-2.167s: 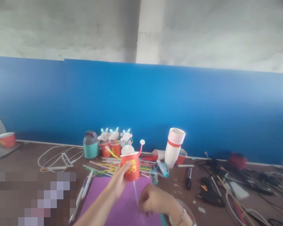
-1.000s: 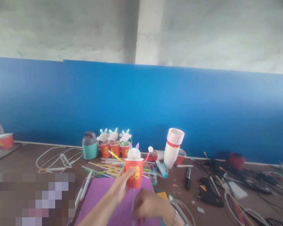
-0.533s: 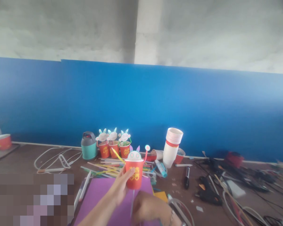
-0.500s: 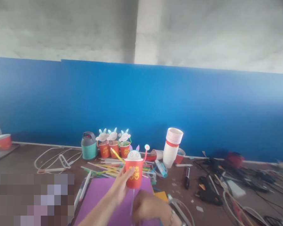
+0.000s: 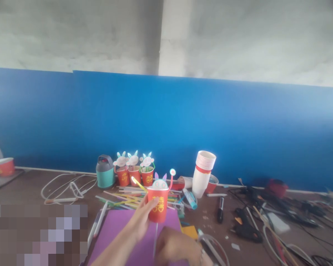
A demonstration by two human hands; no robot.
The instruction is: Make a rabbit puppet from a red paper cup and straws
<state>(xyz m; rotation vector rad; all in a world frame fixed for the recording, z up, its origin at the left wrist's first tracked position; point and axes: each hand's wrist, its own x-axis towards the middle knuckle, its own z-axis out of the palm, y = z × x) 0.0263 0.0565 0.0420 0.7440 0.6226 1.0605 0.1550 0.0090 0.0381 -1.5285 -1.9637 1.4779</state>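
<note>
My left hand (image 5: 140,220) grips a red paper cup (image 5: 157,205) from its left side and holds it above a purple sheet (image 5: 119,231). A paper rabbit head (image 5: 159,181) with purple ears sticks up out of the cup, with a red stalk and round tip beside it. A thin stick (image 5: 155,238) hangs down below the cup. My right hand (image 5: 174,247) is closed around the lower end of that stick, at the bottom edge of the view.
Three finished rabbit cups (image 5: 134,171) and a teal container (image 5: 106,171) stand by the blue wall. Coloured straws (image 5: 127,197) lie behind the purple sheet. A stack of white cups (image 5: 204,171), a black marker (image 5: 220,210), a glue gun (image 5: 245,229) and cables lie to the right.
The rabbit head has risen higher out of the cup, its ears now showing. The cup has shifted slightly right and down; my right hand has sunk lower.
</note>
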